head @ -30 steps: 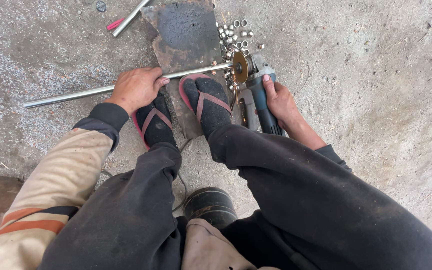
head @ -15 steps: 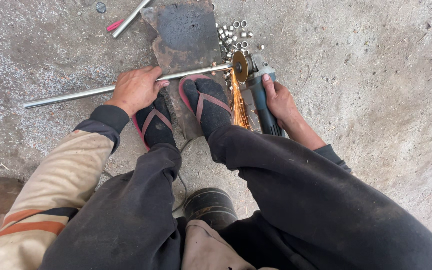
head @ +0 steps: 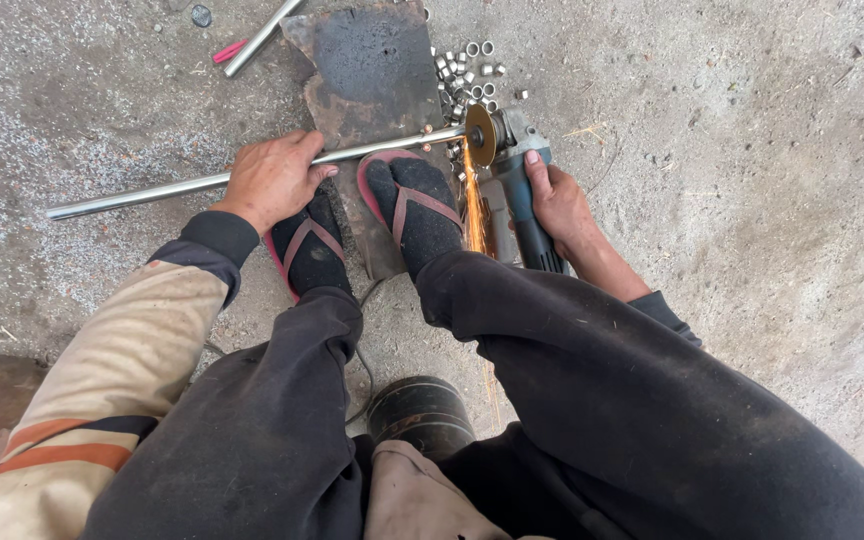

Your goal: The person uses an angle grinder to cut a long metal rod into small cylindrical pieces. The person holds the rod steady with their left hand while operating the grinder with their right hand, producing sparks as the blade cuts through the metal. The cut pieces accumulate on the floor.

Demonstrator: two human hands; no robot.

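Rough grey concrete floor (head: 772, 150), dark steel plate (head: 367, 70) underfoot, left hand (head: 272, 180) clamped over pipe (head: 152, 190), right hand (head: 557, 205) gripped grinder (head: 512, 165), sparks (head: 474, 215) beside cut rings (head: 467, 65)

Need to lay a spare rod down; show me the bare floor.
Bare concrete floor lies right of the angle grinder and right hand, and left, beyond the metal pipe. Crowded around the dark plate, cut rings and sparks.
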